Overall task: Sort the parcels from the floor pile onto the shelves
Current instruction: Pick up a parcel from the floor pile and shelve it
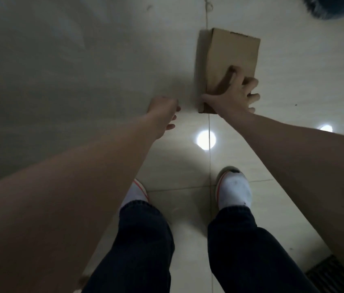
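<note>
- Head view is directed straight down at a pale tiled floor [82, 70], with both bare forearms extended forward and downward.
- One brown cardboard parcel [233, 53] is seen over the floor, ahead of the feet and to the right of a tile joint that runs away from the person; whether its underside rests on the tiles cannot be told.
- The parcel is closed, with its long side pointing away from the person and a dark shadow along its left face.
- The right hand [233, 96] is laid on the near end of the parcel: the thumb is hooked at the near left corner, one finger is stretched over the top face, and the remaining fingers are wrapped at the near right edge. The parcel is gripped by this hand.
- The left hand [162, 111] is held apart from the parcel, to its left, with fingers loosely curled and nothing in it.
- White shoes [234, 191] and dark trousers [145, 240] are seen at the lower edge of the view, both feet on the tiles.
- Two bright lamp reflections [206, 139] are noted on the floor, near the wrists.
- A dark blue blurred object [333, 6] is noted at the far right corner of the view; its nature cannot be determined.
- A dark grille [336, 275] is visible at the near right corner.
</note>
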A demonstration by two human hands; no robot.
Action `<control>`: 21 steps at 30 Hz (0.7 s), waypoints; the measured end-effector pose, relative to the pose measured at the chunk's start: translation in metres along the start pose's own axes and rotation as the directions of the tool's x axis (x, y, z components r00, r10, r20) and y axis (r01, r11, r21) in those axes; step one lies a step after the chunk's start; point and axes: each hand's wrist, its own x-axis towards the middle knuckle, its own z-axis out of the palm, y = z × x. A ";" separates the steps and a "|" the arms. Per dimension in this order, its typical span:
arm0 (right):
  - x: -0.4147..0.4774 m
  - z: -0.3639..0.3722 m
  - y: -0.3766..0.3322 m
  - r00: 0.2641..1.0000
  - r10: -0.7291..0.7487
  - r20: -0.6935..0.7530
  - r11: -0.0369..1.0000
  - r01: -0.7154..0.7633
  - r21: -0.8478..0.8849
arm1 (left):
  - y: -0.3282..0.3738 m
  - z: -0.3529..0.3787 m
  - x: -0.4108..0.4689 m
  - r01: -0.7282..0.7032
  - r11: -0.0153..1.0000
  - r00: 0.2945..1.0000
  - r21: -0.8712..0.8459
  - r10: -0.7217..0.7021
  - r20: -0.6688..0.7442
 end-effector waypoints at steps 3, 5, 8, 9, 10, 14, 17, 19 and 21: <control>-0.026 -0.017 -0.001 0.977 -0.111 0.180 0.859 0.003 0.511 | 0.007 -0.024 -0.018 -0.018 0.999 0.996 -0.049 0.014 -0.086; -0.048 -0.035 -0.008 0.877 -0.226 0.423 0.675 -0.172 0.717 | 0.014 -0.038 -0.038 0.060 0.997 0.998 -0.042 -0.060 0.001; -0.084 -0.066 -0.021 0.607 -0.415 0.677 0.548 -0.427 0.719 | 0.023 -0.053 -0.076 0.185 0.982 0.962 -0.022 -0.177 0.208; -0.093 -0.076 -0.025 0.588 -0.435 0.682 0.531 -0.444 0.722 | 0.026 -0.059 -0.088 0.181 0.982 0.963 -0.060 -0.164 0.213; -0.101 -0.087 -0.030 0.594 -0.437 0.675 0.514 -0.451 0.730 | 0.030 -0.067 -0.100 0.163 0.980 0.972 -0.117 -0.139 0.188; -0.132 -0.137 -0.056 0.718 -0.354 0.599 0.549 -0.359 0.754 | 0.050 -0.098 -0.153 -0.009 0.944 0.999 -0.328 -0.006 -0.045; -0.159 -0.172 -0.085 0.917 -0.211 0.338 0.753 -0.067 0.654 | 0.067 -0.123 -0.198 -0.164 0.933 0.973 -0.320 0.100 -0.206; -0.177 -0.197 -0.109 0.952 -0.302 0.060 0.799 0.218 0.561 | 0.079 -0.141 -0.228 -0.267 0.941 0.937 -0.210 0.203 -0.284; -0.196 -0.224 -0.135 0.850 -0.521 -0.077 0.757 0.502 0.418 | 0.091 -0.158 -0.259 -0.349 0.937 0.895 -0.005 0.331 -0.300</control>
